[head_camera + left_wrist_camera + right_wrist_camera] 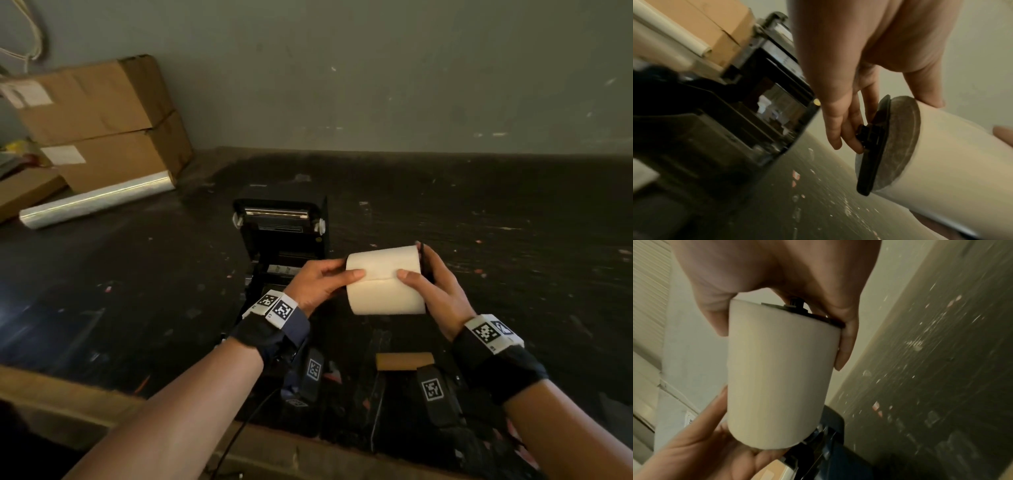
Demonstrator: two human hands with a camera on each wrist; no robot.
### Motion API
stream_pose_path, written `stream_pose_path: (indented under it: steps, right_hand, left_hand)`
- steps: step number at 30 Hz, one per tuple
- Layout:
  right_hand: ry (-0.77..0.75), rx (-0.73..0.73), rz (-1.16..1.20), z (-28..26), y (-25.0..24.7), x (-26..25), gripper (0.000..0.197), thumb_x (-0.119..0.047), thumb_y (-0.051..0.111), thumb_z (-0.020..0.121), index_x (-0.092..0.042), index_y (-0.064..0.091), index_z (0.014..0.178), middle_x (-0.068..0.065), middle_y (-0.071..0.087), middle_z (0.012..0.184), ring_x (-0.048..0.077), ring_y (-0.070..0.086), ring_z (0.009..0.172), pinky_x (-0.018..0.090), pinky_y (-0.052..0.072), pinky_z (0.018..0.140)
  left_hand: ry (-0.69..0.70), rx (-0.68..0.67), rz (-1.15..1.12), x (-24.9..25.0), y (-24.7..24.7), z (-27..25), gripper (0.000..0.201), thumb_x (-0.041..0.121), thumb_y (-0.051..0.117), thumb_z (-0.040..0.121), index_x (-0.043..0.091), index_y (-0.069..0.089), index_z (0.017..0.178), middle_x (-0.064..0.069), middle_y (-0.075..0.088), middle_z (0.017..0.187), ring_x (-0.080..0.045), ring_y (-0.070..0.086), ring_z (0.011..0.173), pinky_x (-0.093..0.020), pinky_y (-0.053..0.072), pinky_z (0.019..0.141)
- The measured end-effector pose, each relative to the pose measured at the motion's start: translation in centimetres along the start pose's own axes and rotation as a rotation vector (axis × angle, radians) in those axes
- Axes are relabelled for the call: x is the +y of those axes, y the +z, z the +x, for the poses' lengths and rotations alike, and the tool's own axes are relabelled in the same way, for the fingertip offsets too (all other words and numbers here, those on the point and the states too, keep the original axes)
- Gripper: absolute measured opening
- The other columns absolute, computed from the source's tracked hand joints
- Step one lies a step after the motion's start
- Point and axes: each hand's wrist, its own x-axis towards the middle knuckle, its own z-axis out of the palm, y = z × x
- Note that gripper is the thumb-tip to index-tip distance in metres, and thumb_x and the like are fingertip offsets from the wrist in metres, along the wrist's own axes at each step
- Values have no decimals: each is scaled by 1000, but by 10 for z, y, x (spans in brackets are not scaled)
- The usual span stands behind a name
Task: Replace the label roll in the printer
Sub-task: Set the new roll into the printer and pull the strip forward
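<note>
I hold the label roll (385, 279) at mid-frame between both hands, above the tabletop (513, 240), its long axis running left to right. My left hand (317, 282) curls round its left end, my right hand (433, 291) round the right end and its black spindle flange (872, 146). The open printer (281, 236) lies just left and beyond, nearer my left hand.

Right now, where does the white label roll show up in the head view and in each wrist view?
Head: the label roll is right of centre, held between the left hand and the right hand, in front of the open printer.
Left wrist: lower right, black end plate facing the camera.
Right wrist: centre, running top to bottom.
Shared landmark: the black end plate on the roll's end.
</note>
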Motion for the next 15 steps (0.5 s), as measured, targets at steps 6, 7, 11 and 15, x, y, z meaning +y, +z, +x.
stream_pose_path:
  steps: [6,7,11,15]
  right_hand:
    - [55,-112,115,21,87,-10,95,-50,68,62,-37,21,143,-4,39,135,23,50,115,51,44,99]
    - [66,-107,201,25,100,-10,88,-49,70,67,-35,26,142,-3,40,138,24,49,119,53,42,101]
    - [3,-5,269,36,144,-7,39,-24,52,87,-24,49,126,10,53,130,29,53,117,53,44,98]
    - [-22,138,168,36,170,-5,21,-22,51,91,-20,57,112,11,61,117,27,59,108,50,49,93]
  left_hand:
    - [-21,44,-127,-17,-96,-12,34,14,63,86,5,62,119,-7,70,106,-16,68,94,-28,56,84]
    - [-26,39,-142,-18,-111,-13,32,12,61,87,4,62,118,-6,69,102,-13,68,88,-25,57,80]
    - [-13,8,-149,-18,-161,-11,23,14,60,88,14,66,110,-5,69,103,-13,68,87,-27,57,79]
    - [0,-12,-149,-23,-185,-11,19,16,63,86,19,68,105,-1,71,101,-11,69,86,-24,57,75]
